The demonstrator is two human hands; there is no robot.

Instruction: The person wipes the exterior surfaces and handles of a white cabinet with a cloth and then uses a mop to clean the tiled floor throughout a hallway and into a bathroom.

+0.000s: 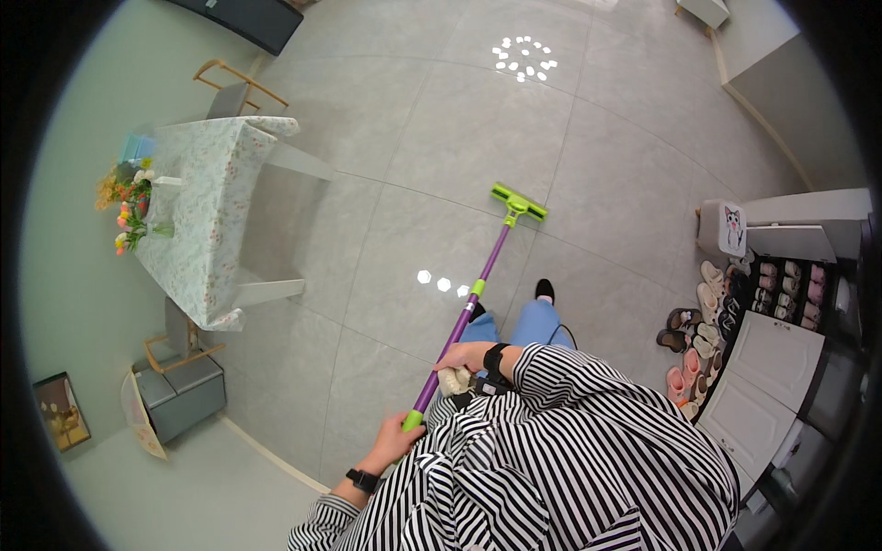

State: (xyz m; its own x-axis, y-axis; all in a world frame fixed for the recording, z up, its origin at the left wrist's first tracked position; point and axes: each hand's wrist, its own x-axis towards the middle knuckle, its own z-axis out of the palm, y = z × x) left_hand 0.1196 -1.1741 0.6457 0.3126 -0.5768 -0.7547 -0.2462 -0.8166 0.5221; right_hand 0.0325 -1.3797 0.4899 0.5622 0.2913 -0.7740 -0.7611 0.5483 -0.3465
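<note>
A mop (490,258) with a purple and green pole reaches from my body out over the grey tiled floor. Its bright green head (519,202) rests on the tiles ahead of my feet. My left hand (398,439) grips the green end of the pole near my waist. Further down the purple part, my right hand (460,357) is closed around the pole, with a cream-coloured fluffy item (455,381) just below it. Both wrists wear black bands. The striped shirt hides the pole's top end.
At left stands a table under a floral cloth (224,206), with flowers (131,206) and chairs (241,96) by it. A grey bin-like box (180,397) is at lower left. Several shoes (691,365) lie before a white cabinet (772,358) at right, near a stool with a cat picture (721,228).
</note>
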